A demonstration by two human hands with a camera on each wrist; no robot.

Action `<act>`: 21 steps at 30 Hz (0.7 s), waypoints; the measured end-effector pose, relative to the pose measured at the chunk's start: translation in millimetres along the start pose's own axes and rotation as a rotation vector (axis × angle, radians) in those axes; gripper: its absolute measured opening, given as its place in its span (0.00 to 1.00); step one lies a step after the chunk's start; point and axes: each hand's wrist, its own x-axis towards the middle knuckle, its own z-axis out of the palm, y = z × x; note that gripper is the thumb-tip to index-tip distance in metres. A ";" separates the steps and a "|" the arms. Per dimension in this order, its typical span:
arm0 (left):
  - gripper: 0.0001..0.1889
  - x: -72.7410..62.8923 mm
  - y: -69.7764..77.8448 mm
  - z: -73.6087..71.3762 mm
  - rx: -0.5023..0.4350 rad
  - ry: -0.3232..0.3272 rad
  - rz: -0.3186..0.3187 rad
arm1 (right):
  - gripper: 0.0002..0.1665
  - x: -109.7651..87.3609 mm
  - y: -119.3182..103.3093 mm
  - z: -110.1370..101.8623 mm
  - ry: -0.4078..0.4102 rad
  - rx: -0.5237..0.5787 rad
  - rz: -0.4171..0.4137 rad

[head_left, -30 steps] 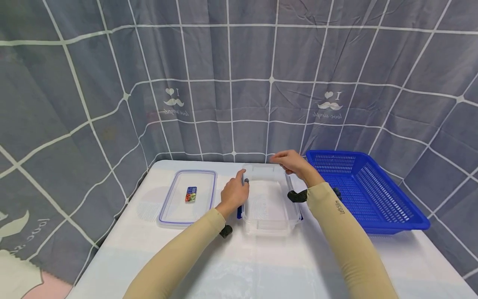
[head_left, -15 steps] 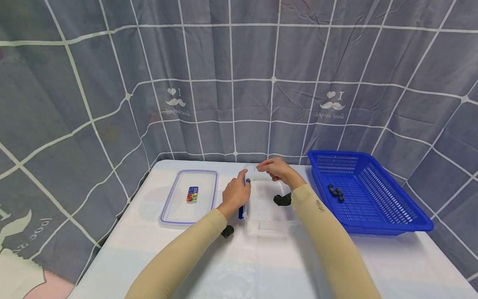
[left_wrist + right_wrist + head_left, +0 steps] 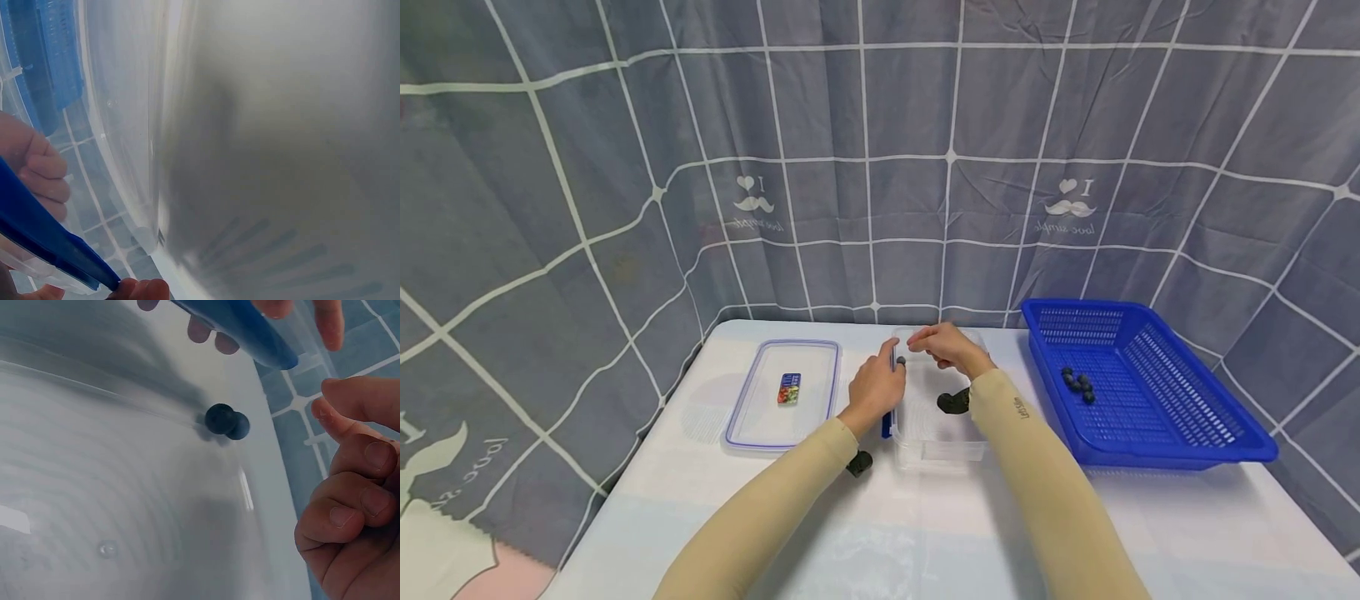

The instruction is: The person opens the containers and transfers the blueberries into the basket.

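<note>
A clear plastic food container (image 3: 951,451) with blue side clips stands in the middle of the table. My left hand (image 3: 877,383) grips its left wall beside the raised blue clip (image 3: 250,337). Inside, a blueberry (image 3: 220,419) rests in the far left corner; a paler round shape beside it could be its reflection or another berry. My right hand (image 3: 949,347) hovers over the far left part of the container. Its lower fingers (image 3: 337,519) are curled, while thumb and forefinger come close together. No berry shows between them, though part of that space is hidden.
A clear lid (image 3: 805,417) with a blue seal and a small label lies at left. On the right stands a blue mesh basket (image 3: 1165,408) holding several blueberries (image 3: 1078,384). A gridded curtain (image 3: 910,200) hangs behind the table. Dark devices sit at both wrists.
My right hand has moved left over the container, from its right side to the far left corner, uncovering the blueberries in the basket. The left hand keeps its grip.
</note>
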 end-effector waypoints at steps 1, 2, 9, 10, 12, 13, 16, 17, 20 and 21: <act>0.26 0.1 0.0 0.4 0.001 0.001 0.001 | 0.21 0.5 1.8 1.3 -0.002 -0.002 -0.001; 0.26 0.2 0.0 0.8 0.003 0.001 0.000 | 0.22 1.0 4.0 2.6 -0.005 -0.004 -0.003; 0.27 1.0 -0.7 2.0 0.008 0.002 -0.001 | 0.22 6.3 16.3 9.3 0.000 -0.024 0.010; 0.27 1.2 -0.8 1.8 0.011 0.002 -0.001 | 0.22 6.9 17.4 10.1 0.002 -0.030 0.014; 0.27 1.6 -1.0 1.4 0.015 0.002 -0.003 | 0.21 8.4 19.6 11.4 0.002 -0.036 0.020; 0.27 1.8 -0.8 1.4 0.016 0.001 -0.004 | 0.20 8.7 20.8 12.2 0.002 -0.043 0.023; 0.27 2.0 -0.7 1.3 0.016 -0.003 -0.006 | 0.18 9.2 24.8 14.5 0.003 -0.054 0.029; 0.27 2.1 -0.6 1.3 0.013 -0.003 -0.006 | 0.18 9.7 26.2 15.1 0.007 -0.052 0.029; 0.27 2.2 -0.5 1.1 0.007 -0.005 -0.007 | 0.17 11.5 31.0 17.3 0.027 -0.043 0.028; 0.27 2.1 -0.7 1.1 0.006 -0.005 -0.008 | 0.17 12.3 32.5 18.0 0.033 -0.036 0.028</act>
